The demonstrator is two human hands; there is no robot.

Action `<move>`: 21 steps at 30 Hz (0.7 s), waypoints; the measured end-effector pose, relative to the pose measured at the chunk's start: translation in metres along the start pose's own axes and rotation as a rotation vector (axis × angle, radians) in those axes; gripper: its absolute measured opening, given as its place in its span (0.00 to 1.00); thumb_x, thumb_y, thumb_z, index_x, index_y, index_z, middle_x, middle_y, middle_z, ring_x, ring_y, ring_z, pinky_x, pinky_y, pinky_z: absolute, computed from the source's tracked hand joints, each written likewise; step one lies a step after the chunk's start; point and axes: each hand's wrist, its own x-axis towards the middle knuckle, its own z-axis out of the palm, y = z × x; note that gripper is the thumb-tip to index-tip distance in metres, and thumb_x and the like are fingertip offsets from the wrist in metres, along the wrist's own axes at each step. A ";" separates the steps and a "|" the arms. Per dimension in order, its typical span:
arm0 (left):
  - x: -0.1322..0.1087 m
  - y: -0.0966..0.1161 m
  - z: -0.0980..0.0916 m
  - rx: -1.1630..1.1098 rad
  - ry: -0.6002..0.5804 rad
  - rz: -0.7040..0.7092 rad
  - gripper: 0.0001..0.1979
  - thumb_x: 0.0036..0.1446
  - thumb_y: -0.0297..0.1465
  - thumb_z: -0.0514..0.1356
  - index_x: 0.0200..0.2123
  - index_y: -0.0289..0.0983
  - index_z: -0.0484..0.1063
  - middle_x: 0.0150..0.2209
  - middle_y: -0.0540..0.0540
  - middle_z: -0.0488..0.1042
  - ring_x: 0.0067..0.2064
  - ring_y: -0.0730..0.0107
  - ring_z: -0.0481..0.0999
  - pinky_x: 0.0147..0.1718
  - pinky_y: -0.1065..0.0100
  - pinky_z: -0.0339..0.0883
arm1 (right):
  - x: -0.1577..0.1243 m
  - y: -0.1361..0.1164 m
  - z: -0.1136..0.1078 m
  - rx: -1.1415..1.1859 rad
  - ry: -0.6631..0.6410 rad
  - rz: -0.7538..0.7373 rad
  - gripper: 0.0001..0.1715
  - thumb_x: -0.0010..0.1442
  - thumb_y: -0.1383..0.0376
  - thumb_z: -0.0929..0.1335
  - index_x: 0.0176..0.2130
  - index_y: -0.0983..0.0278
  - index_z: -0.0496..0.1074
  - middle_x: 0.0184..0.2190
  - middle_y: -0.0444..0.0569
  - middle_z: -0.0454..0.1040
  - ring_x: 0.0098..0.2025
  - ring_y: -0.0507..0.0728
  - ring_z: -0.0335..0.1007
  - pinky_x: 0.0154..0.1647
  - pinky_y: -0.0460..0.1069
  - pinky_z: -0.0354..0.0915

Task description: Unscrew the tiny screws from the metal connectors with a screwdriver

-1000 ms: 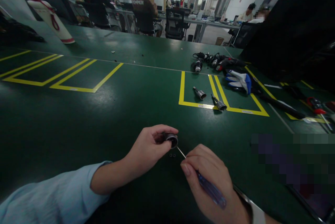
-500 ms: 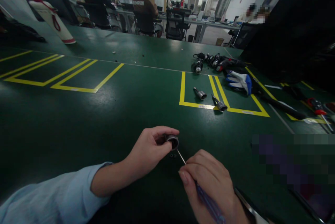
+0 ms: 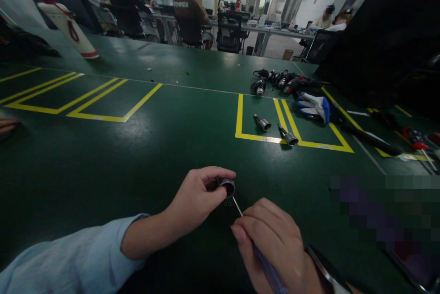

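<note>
My left hand (image 3: 199, 200) pinches a small hollow metal cup-shaped part (image 3: 227, 185) between thumb and fingers, its round opening tilted toward me. My right hand (image 3: 273, 241) is closed around a screwdriver (image 3: 266, 266) with a translucent bluish-purple handle. Its thin shaft (image 3: 237, 206) reaches up to the rim of the metal part; whether the tip is inside or only touching, I cannot tell. Just below the part, two tiny ring-like pieces (image 3: 227, 204) lie on the green table (image 3: 192, 143).
Two metal socket-like pieces (image 3: 264, 123) lie by the yellow tape at right. Behind them are black-and-silver parts (image 3: 259, 87) and a blue-and-white glove (image 3: 314, 106). A red-handled screwdriver (image 3: 415, 140) lies far right. Another person's hand (image 3: 7, 125) shows at the left edge.
Another person's hand has come in at the left edge. My right hand and its screwdriver have shifted slightly left. My left hand holds the metal part in nearly the same place.
</note>
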 end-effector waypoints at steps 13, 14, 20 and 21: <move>0.001 -0.001 0.001 0.010 -0.007 -0.040 0.15 0.46 0.27 0.57 0.39 0.32 0.74 0.37 0.42 0.77 0.39 0.61 0.76 0.40 0.61 0.71 | 0.000 -0.004 -0.004 0.038 0.027 0.017 0.06 0.55 0.76 0.64 0.29 0.69 0.69 0.22 0.50 0.69 0.26 0.52 0.62 0.25 0.48 0.58; 0.001 -0.001 0.001 0.009 -0.008 -0.044 0.15 0.46 0.27 0.57 0.39 0.32 0.74 0.38 0.42 0.77 0.39 0.61 0.76 0.40 0.61 0.70 | 0.001 -0.004 -0.007 0.061 0.040 0.016 0.07 0.55 0.76 0.63 0.28 0.68 0.68 0.21 0.49 0.69 0.25 0.52 0.62 0.24 0.48 0.58; -0.005 0.001 -0.005 0.002 -0.027 -0.138 0.16 0.47 0.27 0.57 0.41 0.34 0.74 0.36 0.43 0.78 0.39 0.62 0.77 0.39 0.62 0.70 | 0.006 0.013 -0.014 0.323 0.155 0.487 0.20 0.61 0.67 0.60 0.18 0.65 0.64 0.14 0.41 0.60 0.18 0.48 0.58 0.19 0.44 0.55; -0.008 0.003 -0.006 -0.019 -0.040 -0.152 0.15 0.47 0.27 0.57 0.40 0.35 0.74 0.37 0.44 0.78 0.39 0.62 0.77 0.39 0.63 0.70 | 0.006 0.019 -0.012 0.383 0.164 0.600 0.21 0.61 0.63 0.61 0.18 0.65 0.64 0.13 0.40 0.60 0.17 0.48 0.58 0.18 0.44 0.55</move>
